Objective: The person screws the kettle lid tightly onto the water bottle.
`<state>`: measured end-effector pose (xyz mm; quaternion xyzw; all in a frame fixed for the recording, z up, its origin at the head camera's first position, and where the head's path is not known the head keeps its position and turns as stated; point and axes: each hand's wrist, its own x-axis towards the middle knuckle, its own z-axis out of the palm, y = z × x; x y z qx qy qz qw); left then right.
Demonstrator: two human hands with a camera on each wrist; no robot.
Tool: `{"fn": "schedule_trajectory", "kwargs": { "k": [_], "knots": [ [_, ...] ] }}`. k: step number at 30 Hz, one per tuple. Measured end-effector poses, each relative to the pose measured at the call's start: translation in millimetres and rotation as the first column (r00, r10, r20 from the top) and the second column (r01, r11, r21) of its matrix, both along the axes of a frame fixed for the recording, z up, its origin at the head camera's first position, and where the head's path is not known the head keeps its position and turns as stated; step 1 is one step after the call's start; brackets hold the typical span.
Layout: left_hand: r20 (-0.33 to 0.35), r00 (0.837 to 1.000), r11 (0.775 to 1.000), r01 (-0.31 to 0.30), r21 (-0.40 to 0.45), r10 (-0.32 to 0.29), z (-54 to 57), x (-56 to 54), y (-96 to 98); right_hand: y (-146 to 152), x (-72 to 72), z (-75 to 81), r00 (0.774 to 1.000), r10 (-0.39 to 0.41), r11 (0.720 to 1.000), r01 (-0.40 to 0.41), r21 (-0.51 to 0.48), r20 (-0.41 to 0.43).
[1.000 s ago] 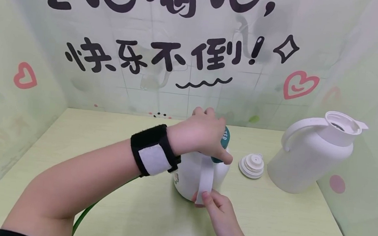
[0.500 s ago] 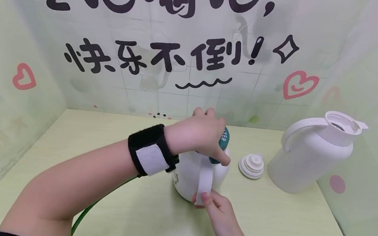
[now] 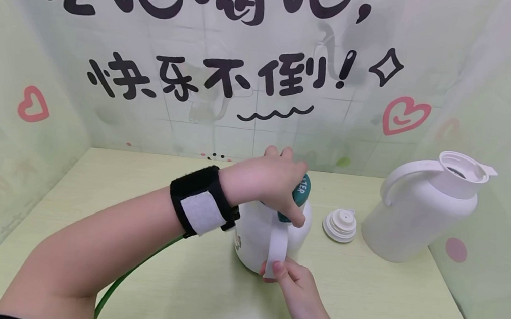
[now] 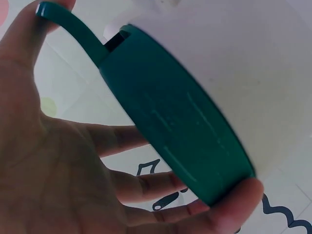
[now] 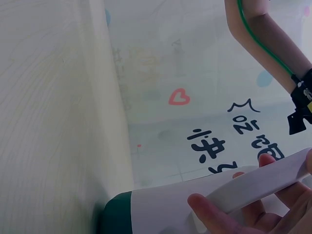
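Observation:
A white thermos jug [image 3: 254,235] with a dark green lid [image 3: 301,190] stands near the middle of the table. My left hand [image 3: 265,180] reaches over its top and grips the lid's rim; the left wrist view shows the thumb by the lid's projecting tab [image 4: 73,27] and the fingers round the far edge. Part of the lettering on the lid is covered by this hand. Lower down, my right hand [image 3: 299,290] holds the white handle [image 3: 277,245], thumb on its near face. In the right wrist view, the jug's green base [image 5: 118,214] shows beside the table surface.
To the right, a white stopper [image 3: 340,225] lies on the table [image 3: 207,297]. Beyond it stands a second white jug [image 3: 416,219], its mouth uncovered. A printed curtain [image 3: 171,132] closes off the back and sides. A green cable [image 3: 134,270] runs along the left arm.
My left hand has turned slightly on the lid: its thumb has shifted left, its fingers a little right, and more lettering shows. My right hand keeps hold of the handle.

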<state>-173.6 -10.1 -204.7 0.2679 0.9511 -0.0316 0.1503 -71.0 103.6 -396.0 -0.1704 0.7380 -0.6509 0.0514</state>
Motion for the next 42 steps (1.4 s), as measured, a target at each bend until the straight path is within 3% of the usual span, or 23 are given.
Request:
{"fn": "schedule_trajectory", "kwargs": {
  "k": [15, 32, 39, 42],
  "knots": [
    [0.051, 0.996, 0.996, 0.077, 0.039, -0.079, 1.8, -2.9, -7.3, -0.5, -0.5, -0.7, 1.0, 0.007, 1.0, -0.007, 0.0, 0.02],
    [0.052, 0.996, 0.997, 0.072, 0.027, -0.074, 1.5, -3.7, -7.2, -1.8, -0.7, -0.9, 1.0, -0.007, 1.0, 0.007, -0.02, 0.008],
    [0.04, 0.999, 0.988, 0.021, 0.152, -0.027, -7.6, -1.0, -19.9, -2.0, 0.1, -1.5, 1.0, -0.027, 1.0, 0.027, -0.013, 0.013],
    [0.003, 1.0, 0.959, -0.002, 0.283, 0.002, -10.6, 2.0, -28.9, -2.1, 1.2, -1.6, 0.999, -0.033, 0.999, 0.033, -0.002, 0.025]
  ]
}}
